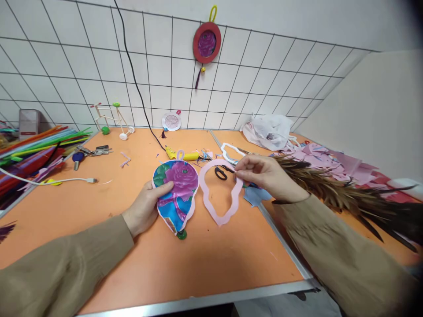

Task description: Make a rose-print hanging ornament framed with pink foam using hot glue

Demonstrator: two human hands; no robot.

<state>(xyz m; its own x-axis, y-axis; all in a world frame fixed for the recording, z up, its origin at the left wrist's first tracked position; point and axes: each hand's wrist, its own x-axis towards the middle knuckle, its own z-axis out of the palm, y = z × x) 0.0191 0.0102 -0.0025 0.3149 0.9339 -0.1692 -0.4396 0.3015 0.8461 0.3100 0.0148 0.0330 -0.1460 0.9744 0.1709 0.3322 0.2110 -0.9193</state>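
Note:
My left hand (pixel 147 207) grips a blue fabric piece with a purple flower (pixel 183 178), its thumb lying on the front. The piece has a scalloped pink edge, a small pale loop at its top and a green round thing (pixel 181 234) at its lower tip. In my right hand (pixel 261 174), thumb and fingers pinch the upper right of a pink scalloped frame (pixel 209 198) with an open middle. Both pieces are side by side above the orange table (pixel 198 268). Black scissor handles (pixel 220 173) show through the frame's opening.
Behind the pieces lies a yellow glue gun (pixel 185 155). Pipe cleaners (pixel 42 145), keys (pixel 77 159) and a white cable (pixel 79 179) are at the left. Brown feathers (pixel 333 189), pink scraps (pixel 317 158) and a plastic bag (pixel 268 132) are at the right.

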